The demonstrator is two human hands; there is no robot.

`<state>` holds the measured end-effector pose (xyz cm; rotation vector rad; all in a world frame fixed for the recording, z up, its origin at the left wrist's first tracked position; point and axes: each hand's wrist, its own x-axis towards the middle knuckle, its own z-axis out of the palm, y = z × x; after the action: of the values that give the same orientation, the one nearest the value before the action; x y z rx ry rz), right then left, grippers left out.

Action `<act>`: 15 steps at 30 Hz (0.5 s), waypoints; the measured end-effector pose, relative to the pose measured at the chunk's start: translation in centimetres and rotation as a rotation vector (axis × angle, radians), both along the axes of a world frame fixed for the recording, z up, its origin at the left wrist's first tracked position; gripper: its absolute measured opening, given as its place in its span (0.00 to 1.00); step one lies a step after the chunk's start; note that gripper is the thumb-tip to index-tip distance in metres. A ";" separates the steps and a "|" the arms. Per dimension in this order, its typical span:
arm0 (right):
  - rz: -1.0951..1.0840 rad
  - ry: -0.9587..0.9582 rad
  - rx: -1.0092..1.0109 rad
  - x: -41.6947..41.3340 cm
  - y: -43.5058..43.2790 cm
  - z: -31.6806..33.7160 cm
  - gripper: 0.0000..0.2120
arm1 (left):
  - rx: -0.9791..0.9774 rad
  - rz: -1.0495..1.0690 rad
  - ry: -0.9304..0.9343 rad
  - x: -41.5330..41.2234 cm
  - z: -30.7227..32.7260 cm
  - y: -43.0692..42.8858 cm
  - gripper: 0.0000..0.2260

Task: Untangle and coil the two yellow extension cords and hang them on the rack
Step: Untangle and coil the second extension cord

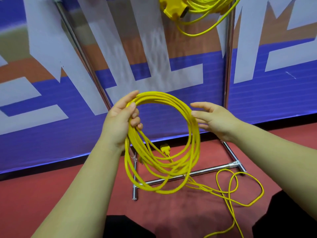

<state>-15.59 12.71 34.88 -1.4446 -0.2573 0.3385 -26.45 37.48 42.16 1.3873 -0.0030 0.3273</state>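
Blue, white and orange banner fills the view behind the rack, and red floor spreads under its chrome base. In front of the rack, between its two uprights, there's the big yellow coil, loops hanging down across the base crossbar. Up at the top of the rack, a second coiled cord hangs with its yellow socket block. A loose tail of cord curls on the floor in front of the rack's right foot. Left hand has fingers and thumb wrapped round the coil's upper left side. Right hand is spread, fingers straight, tips at the coil's right edge, holding nothing; whether they touch it I can't tell. A yellow plug dangles inside the coil, above the crossbar.
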 end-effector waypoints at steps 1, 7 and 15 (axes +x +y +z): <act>-0.061 0.020 -0.077 0.4 0.1 -1.1 0.12 | -0.043 0.052 -0.013 0.2 0.3 0.5 0.14; 0.194 0.095 -0.625 -1.3 2.6 -8.8 0.20 | -0.295 0.327 -0.089 0.7 1.1 3.9 0.12; 0.453 0.001 -0.631 -4.5 10.1 -14.0 0.32 | -0.455 0.354 -0.143 -0.1 1.1 6.8 0.11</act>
<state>-20.12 22.77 20.85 -2.0017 -0.5107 0.8437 -26.57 44.27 43.30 0.9060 0.1904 0.6773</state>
